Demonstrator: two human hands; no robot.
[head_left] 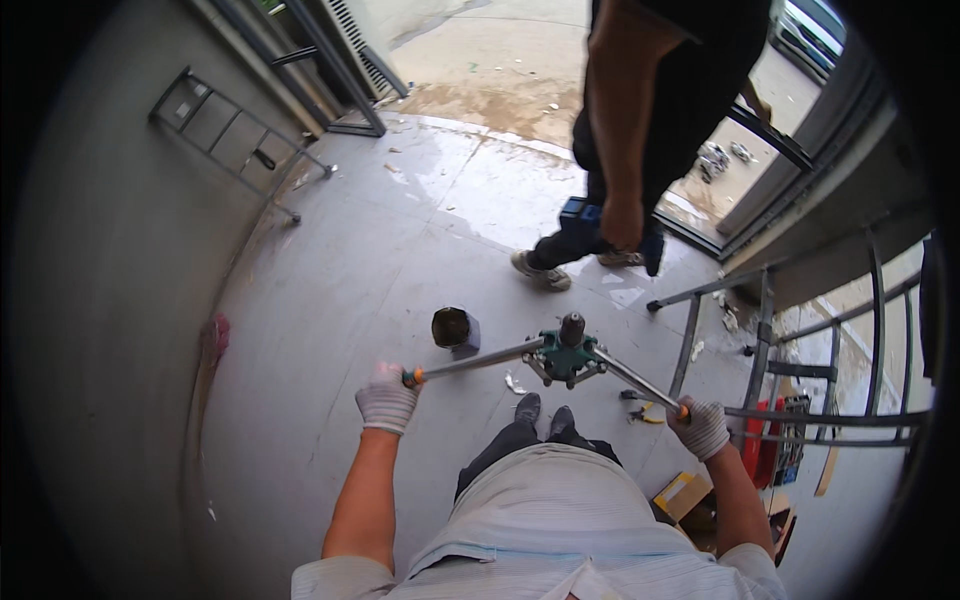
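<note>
A lever hand riveter with a green head (566,355) and two long metal arms hangs in front of my waist, its arms spread wide. My left hand (388,402), in a light knitted glove, is closed around the orange-and-green grip of one arm. The other arm's orange-tipped grip is held by my gloved right hand (700,430). On the floor past the left arm stands an open container (466,334) with a dark inside. Pliers with yellow handles (652,413) lie on the floor near my right hand.
A person (625,120) stands ahead with a blue-and-black power tool (582,215) hanging from one hand. Metal ladder-like frames stand at the left wall (240,135) and at right (766,325). A red case (765,445) and an open cardboard box (685,495) sit lower right.
</note>
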